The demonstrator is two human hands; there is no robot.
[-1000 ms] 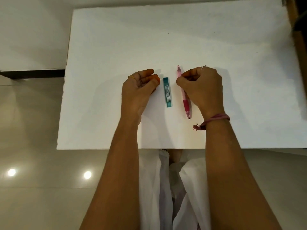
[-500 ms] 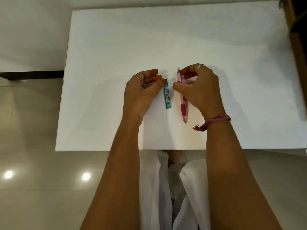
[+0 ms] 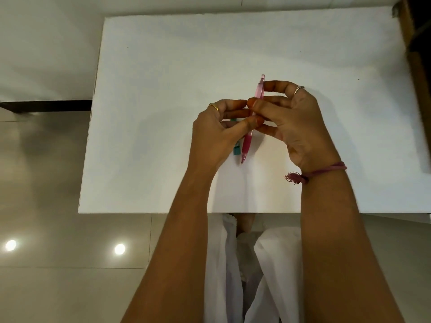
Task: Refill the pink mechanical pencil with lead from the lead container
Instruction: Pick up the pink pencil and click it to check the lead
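Note:
The pink mechanical pencil (image 3: 246, 143) is lifted off the white table (image 3: 163, 66), nearly upright in the view, with its tip pointing toward me and its cap end away. My right hand (image 3: 296, 122) pinches its upper barrel between thumb and fingers. From the left, my left hand (image 3: 217, 134) grips the middle of the barrel with thumb and fingertips. The teal lead container (image 3: 237, 150) lies on the table under my left hand; only its near end and a sliver between the fingers show.
A dark wooden piece of furniture (image 3: 417, 54) stands past the table's right edge. Glossy floor tiles (image 3: 46, 229) lie to the left and below. White clothing (image 3: 268, 264) covers my lap at the table's near edge.
My right hand has lifted the pencil off the table. My left hand has moved right over the lead container and taken hold of the pencil's middle.

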